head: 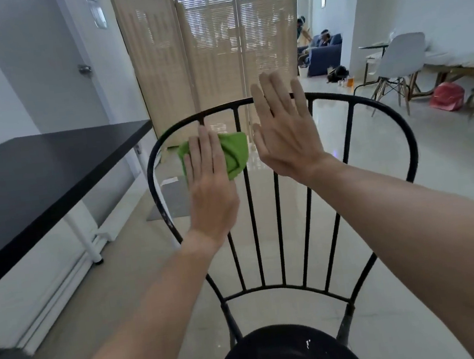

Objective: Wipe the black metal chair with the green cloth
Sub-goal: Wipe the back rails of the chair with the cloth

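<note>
- Wiping the backrest, by my reckoning: my left hand [209, 182] presses the cloth [234, 153] flat against the upper-left spindles of the chair [375, 104].
- Left hand, state: fingers [204, 147] straight and close together, palm down on the cloth; a flat press, not a pinch. Whether the thumb hooks behind a spindle I cannot tell.
- Right hand [286, 132], state: spread wide, holding nothing. Its fingertips reach up to the top rail near the middle; contact with the rail I cannot confirm.
- Cloth, position: bunched, green, between my left palm and the spindles, just below the top rail. It shows past my fingers on both sides, more to the right. Near my right thumb, but apart from it.
- Chair, position: directly before me, back facing away; round seat [285, 354] at the lower edge, marked with pale specks.
- Progress, judged: backrest in hand; seat specks suggest it is not yet wiped.
- Next move calls for: sliding the cloth along each spindle and over the rail with steady pressure, with the right hand bracing the rail so the light frame does not tip or skid.
- Risk, judged: a flat press may let the cloth slip between spindles; wrapping it round each bar would hold better.
- Surroundings: table [51, 171] to the left, well apart.
</note>
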